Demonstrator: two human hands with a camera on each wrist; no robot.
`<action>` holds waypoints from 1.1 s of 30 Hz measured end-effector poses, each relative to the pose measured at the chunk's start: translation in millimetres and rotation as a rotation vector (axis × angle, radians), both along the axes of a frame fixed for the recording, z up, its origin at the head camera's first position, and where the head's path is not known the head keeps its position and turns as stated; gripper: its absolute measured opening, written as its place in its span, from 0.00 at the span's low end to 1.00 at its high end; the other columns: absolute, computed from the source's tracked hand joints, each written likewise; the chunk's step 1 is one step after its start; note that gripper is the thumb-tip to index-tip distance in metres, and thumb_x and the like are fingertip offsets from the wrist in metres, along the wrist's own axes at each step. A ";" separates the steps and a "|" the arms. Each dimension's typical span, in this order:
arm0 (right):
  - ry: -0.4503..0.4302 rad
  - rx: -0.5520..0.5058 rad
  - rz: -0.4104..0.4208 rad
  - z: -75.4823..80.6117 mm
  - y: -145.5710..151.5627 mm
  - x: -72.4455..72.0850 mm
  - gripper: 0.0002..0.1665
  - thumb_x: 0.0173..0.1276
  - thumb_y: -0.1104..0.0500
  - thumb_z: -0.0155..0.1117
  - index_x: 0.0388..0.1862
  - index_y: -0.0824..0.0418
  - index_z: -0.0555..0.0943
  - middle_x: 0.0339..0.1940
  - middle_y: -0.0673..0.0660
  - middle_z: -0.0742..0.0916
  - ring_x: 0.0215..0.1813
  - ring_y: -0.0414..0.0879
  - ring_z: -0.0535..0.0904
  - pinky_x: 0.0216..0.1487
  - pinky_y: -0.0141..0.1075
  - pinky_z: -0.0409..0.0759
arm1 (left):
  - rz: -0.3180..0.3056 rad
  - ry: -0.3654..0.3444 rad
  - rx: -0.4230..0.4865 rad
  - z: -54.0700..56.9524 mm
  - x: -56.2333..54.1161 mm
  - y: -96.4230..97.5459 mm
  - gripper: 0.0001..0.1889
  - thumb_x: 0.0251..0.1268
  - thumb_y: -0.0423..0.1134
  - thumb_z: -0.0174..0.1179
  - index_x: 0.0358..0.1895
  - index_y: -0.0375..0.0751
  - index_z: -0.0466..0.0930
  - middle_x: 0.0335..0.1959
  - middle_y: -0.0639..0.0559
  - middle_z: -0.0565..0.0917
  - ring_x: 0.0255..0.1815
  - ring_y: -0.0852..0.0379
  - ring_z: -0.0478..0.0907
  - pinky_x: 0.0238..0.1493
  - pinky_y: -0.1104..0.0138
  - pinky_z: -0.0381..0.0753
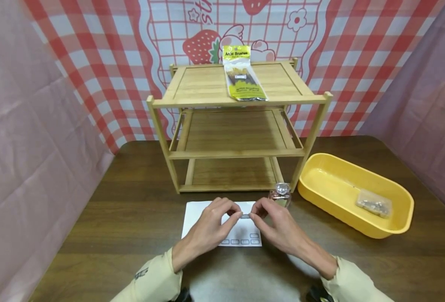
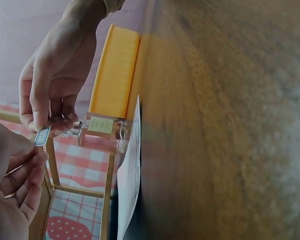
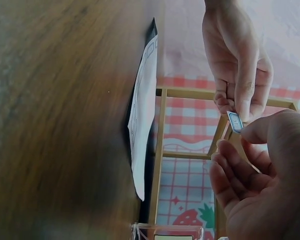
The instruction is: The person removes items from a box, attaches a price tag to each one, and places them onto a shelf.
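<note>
Between my two hands is a small white label with a blue printed border [image 2: 42,135], held up above a white sheet [image 1: 197,212]. My left hand [image 1: 212,223] pinches one end of it with thumb and forefinger. The other end is pinched by my right hand [image 1: 279,224]; the right wrist view shows the label [image 3: 235,122] spanning the gap between both sets of fingertips. Printed bordered boxes run along the sheet's near edge, partly hidden by the left hand. A glass bottle with a clear stopper [image 1: 281,189] stands just behind the right hand, its pale tag [image 2: 101,124] visible.
A three-tier wooden rack [image 1: 237,154] stands behind the sheet, with a packet of artist brushes [image 1: 243,77] on top. To the right sits a yellow tub [image 1: 322,199] containing a clear box of small metal pieces [image 1: 374,203]. Checked cloth [image 1: 105,54] hangs behind.
</note>
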State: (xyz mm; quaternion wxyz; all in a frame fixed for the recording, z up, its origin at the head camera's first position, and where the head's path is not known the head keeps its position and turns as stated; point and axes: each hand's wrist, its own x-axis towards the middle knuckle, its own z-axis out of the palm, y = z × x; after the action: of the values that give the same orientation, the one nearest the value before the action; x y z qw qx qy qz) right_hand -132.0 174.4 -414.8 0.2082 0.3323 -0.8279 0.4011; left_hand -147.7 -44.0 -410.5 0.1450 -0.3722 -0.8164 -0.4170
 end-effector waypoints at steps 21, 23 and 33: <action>0.106 0.046 -0.128 -5.2 24.4 -1.1 0.16 0.58 0.76 0.72 0.37 0.59 0.79 0.36 0.48 0.83 0.37 0.45 0.79 0.35 0.40 0.83 | -0.047 0.023 -0.008 -5.0 -18.5 28.6 0.01 0.70 0.33 0.67 0.39 0.39 0.86 0.36 0.51 0.85 0.41 0.57 0.79 0.46 0.70 0.81; 0.115 0.045 -0.134 -6.3 27.1 -1.8 0.17 0.57 0.77 0.72 0.36 0.59 0.79 0.37 0.49 0.83 0.37 0.44 0.79 0.36 0.40 0.84 | -0.051 0.019 -0.008 -6.4 -20.8 32.3 0.02 0.70 0.33 0.67 0.39 0.39 0.87 0.37 0.51 0.86 0.41 0.57 0.79 0.47 0.71 0.80; 0.109 0.064 -0.204 -8.9 41.1 -1.6 0.18 0.56 0.77 0.73 0.36 0.58 0.79 0.36 0.48 0.83 0.37 0.44 0.78 0.34 0.38 0.81 | -0.062 0.007 -0.027 -7.3 -25.0 49.6 0.02 0.70 0.33 0.66 0.39 0.38 0.87 0.36 0.51 0.85 0.40 0.57 0.78 0.44 0.72 0.79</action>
State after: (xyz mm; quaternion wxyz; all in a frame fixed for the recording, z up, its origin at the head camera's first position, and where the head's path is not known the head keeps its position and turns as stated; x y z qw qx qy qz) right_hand -133.6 215.6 -423.7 0.2816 0.2743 -0.8573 0.3325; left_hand -172.7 5.6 -417.8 0.1300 -0.4007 -0.8095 -0.4091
